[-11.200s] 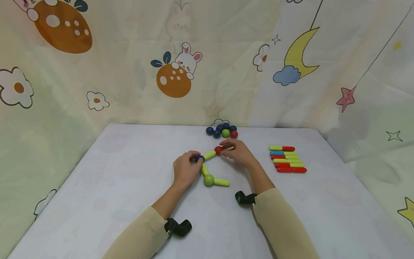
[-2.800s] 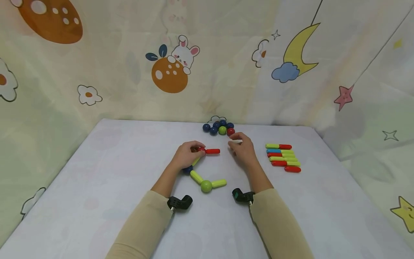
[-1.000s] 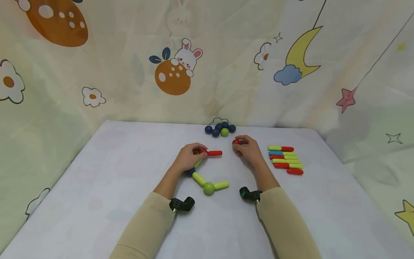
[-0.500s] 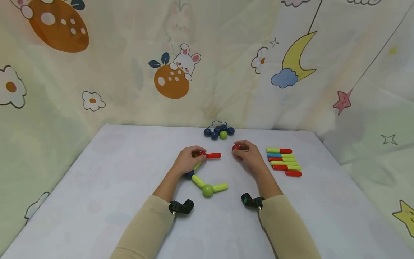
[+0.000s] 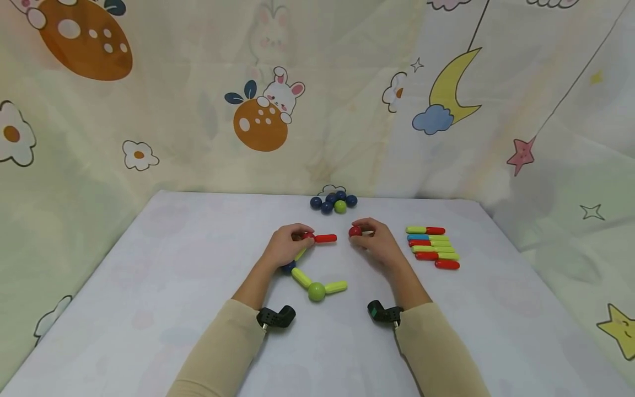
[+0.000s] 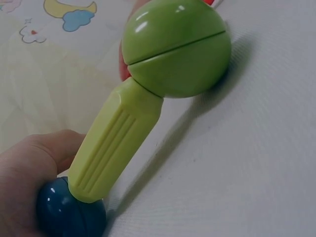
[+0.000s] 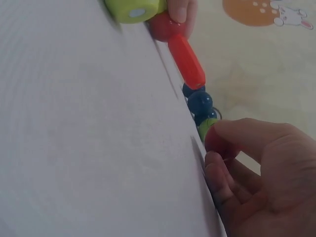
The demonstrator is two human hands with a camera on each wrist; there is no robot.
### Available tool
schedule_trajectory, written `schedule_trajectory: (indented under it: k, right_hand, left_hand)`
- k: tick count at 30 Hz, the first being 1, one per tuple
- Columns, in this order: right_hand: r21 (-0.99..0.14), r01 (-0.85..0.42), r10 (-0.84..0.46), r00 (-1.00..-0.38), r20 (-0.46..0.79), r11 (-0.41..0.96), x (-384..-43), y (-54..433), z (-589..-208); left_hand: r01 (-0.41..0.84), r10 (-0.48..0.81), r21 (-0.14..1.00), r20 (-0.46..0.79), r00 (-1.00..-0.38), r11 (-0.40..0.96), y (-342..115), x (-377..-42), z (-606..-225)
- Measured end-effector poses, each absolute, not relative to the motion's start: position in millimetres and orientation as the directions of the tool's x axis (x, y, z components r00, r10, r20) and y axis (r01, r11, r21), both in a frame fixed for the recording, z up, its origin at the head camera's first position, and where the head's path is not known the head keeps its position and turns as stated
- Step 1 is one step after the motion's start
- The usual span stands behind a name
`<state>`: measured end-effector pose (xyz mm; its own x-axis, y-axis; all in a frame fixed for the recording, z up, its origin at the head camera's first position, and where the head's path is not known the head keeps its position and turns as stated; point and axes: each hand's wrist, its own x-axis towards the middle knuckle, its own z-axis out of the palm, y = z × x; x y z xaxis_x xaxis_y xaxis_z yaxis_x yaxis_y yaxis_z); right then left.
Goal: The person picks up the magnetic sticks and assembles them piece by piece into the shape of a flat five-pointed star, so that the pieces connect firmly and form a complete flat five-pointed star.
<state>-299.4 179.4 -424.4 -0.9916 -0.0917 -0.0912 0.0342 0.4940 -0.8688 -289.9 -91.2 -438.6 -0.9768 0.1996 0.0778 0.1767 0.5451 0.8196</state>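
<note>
My left hand (image 5: 285, 245) pinches a red ball (image 7: 165, 27) that joins a chain of rods and balls; the hand partly covers it in the head view. From that ball a red rod (image 5: 326, 239) points right. The chain bends through a blue ball (image 6: 71, 210) and a yellow-green rod (image 6: 116, 140) to a green ball (image 5: 316, 291), which bears another yellow-green rod (image 5: 336, 286). My right hand (image 5: 379, 242) holds a loose red ball (image 5: 355, 231) between thumb and fingers, a short gap right of the red rod's free end.
Several blue balls (image 5: 316, 203) and one green ball (image 5: 340, 207) lie at the table's back edge. On the right, several rods in red, yellow-green and blue (image 5: 431, 249) lie in a stack of rows, with a short red rod (image 5: 447, 265) nearest. A printed cloth hangs behind.
Since 2.8 seconds ago, my right hand has taken the red ball from the back group. In the last half second it has brought the ball slightly closer to the red rod. My left hand stays put.
</note>
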Motion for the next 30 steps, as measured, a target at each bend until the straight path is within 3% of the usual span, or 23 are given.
schedule_trajectory:
  k: [11,30]
  right_hand:
    - [-0.777,-0.107,-0.172,-0.985,-0.002,0.621,-297.6,165.1,-424.4]
    - [-0.755,-0.123,-0.189,-0.982,-0.001,0.644,-290.7,160.0,-419.0]
  left_hand:
    - [0.169,0.193,0.818,0.073,-0.979,0.550,-90.7,-289.3,-437.5]
    - [0.169,0.187,0.822,0.078,-0.979,0.544,-89.1,-288.3,-436.9]
